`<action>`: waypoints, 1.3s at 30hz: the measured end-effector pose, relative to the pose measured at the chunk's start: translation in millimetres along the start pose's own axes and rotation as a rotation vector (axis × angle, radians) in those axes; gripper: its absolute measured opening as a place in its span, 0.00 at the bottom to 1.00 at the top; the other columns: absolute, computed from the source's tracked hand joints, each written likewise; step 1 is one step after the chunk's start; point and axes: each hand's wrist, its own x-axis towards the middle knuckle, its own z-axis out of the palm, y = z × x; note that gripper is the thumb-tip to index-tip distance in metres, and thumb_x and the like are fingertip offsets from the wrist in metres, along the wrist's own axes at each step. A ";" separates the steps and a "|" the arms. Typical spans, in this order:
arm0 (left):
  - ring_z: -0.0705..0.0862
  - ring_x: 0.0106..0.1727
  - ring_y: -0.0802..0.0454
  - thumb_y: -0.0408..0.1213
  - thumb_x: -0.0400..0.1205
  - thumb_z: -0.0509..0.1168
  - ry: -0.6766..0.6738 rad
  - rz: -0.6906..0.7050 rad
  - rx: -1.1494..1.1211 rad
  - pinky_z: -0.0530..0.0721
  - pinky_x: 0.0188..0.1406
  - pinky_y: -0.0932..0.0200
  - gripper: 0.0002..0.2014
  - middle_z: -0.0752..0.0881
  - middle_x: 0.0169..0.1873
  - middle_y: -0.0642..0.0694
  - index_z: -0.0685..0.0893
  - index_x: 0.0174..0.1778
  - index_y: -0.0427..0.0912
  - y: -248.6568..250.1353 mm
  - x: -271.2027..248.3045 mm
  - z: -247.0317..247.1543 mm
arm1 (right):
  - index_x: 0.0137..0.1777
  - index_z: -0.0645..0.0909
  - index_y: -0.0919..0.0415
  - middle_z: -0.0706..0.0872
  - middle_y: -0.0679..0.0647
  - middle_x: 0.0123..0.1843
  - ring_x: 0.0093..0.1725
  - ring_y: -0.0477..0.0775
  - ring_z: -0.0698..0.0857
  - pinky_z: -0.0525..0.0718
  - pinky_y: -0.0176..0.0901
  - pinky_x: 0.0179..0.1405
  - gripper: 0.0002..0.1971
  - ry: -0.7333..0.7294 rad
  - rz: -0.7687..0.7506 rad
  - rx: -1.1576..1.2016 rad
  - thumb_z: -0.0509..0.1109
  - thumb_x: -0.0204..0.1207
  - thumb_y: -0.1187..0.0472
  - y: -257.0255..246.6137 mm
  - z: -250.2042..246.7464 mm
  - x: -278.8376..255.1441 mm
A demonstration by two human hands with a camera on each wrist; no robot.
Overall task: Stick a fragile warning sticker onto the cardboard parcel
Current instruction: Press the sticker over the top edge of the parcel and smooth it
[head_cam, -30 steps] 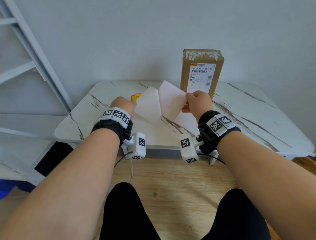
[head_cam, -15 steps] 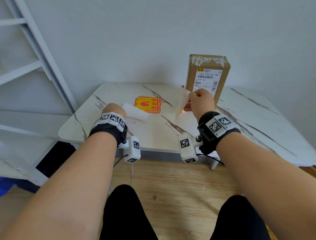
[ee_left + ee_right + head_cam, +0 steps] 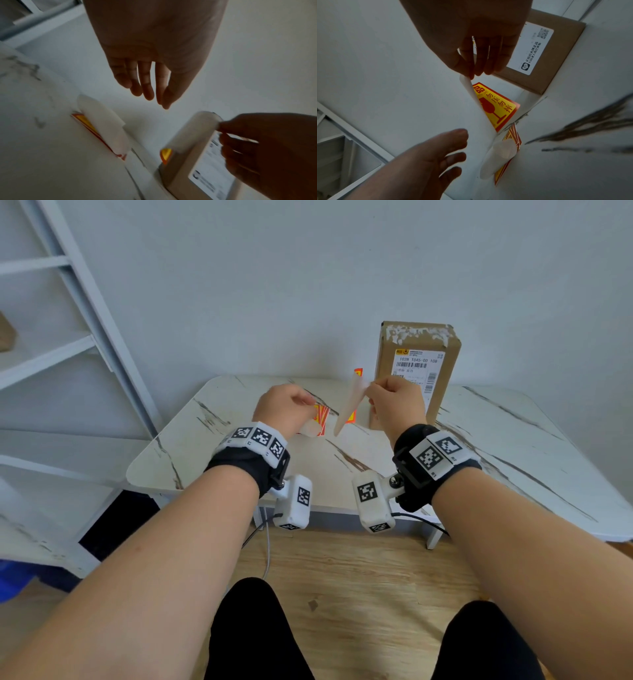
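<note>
The cardboard parcel stands upright at the back of the table, its white shipping label facing me. My right hand pinches the top edge of a peeled fragile sticker just left of the parcel. The sticker hangs down curled, and its yellow and red face with a glass symbol shows in the right wrist view. My left hand hovers left of the sticker with relaxed fingers and holds nothing. Below it, the white backing paper lies on a stack of stickers.
The marble-patterned table spreads out to the right of the parcel. A white shelf frame stands to the left, a plain wall rises behind. A white slip lies at the parcel's foot. Wooden floor and my knees are below.
My left hand has let go of the backing paper, which now lies on the sticker stack, and has risen toward the sticker. My right hand has carried the sticker up beside the parcel.
</note>
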 end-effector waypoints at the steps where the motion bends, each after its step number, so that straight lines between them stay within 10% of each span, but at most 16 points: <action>1: 0.84 0.44 0.52 0.39 0.71 0.74 -0.036 0.031 0.006 0.78 0.41 0.64 0.06 0.85 0.38 0.53 0.90 0.43 0.48 5.2 -2.4 4.9 | 0.29 0.78 0.51 0.79 0.49 0.29 0.33 0.52 0.77 0.78 0.47 0.38 0.12 0.005 0.001 0.002 0.65 0.72 0.64 -0.8 -1.6 -0.3; 7: 0.81 0.47 0.51 0.54 0.62 0.79 -0.061 0.199 0.185 0.81 0.46 0.55 0.21 0.84 0.44 0.51 0.86 0.46 0.48 20.4 -12.4 28.3 | 0.25 0.75 0.51 0.73 0.46 0.23 0.27 0.47 0.72 0.70 0.40 0.30 0.14 0.007 0.004 0.010 0.68 0.72 0.64 -1.5 -14.3 -1.5; 12: 0.81 0.47 0.51 0.50 0.69 0.77 -0.033 0.217 0.169 0.80 0.47 0.56 0.12 0.81 0.42 0.52 0.87 0.41 0.49 19.6 -17.5 32.5 | 0.23 0.76 0.53 0.73 0.47 0.22 0.27 0.49 0.73 0.72 0.40 0.31 0.15 0.000 0.006 0.031 0.70 0.70 0.64 -1.8 -22.5 -2.8; 17: 0.86 0.46 0.49 0.42 0.79 0.69 -0.064 0.144 0.072 0.79 0.47 0.60 0.11 0.89 0.42 0.48 0.92 0.53 0.43 26.4 -22.3 25.8 | 0.25 0.80 0.52 0.90 0.60 0.35 0.41 0.63 0.91 0.90 0.56 0.44 0.14 -0.015 -0.025 0.021 0.72 0.72 0.57 -2.6 -24.4 -6.1; 23: 0.86 0.51 0.48 0.39 0.79 0.69 -0.002 -0.002 -0.172 0.80 0.53 0.62 0.14 0.91 0.48 0.42 0.91 0.57 0.39 40.0 -16.7 10.3 | 0.33 0.81 0.61 0.79 0.50 0.27 0.27 0.44 0.76 0.75 0.28 0.26 0.14 -0.063 -0.147 0.078 0.75 0.75 0.54 -6.9 -36.1 -11.8; 34: 0.84 0.63 0.45 0.40 0.82 0.67 -0.044 -0.032 -0.382 0.78 0.67 0.55 0.19 0.87 0.63 0.40 0.84 0.67 0.36 80.2 -11.0 -5.1 | 0.45 0.79 0.57 0.84 0.50 0.41 0.40 0.50 0.83 0.84 0.47 0.45 0.14 0.119 -0.113 0.097 0.71 0.74 0.45 -13.0 -56.5 5.8; 39: 0.82 0.47 0.49 0.42 0.81 0.68 -0.060 -0.037 -0.421 0.82 0.56 0.55 0.17 0.85 0.47 0.44 0.86 0.63 0.38 93.7 2.7 5.7 | 0.46 0.82 0.60 0.86 0.54 0.42 0.40 0.51 0.83 0.85 0.54 0.51 0.22 0.134 -0.083 0.196 0.66 0.75 0.38 -20.8 -58.6 13.8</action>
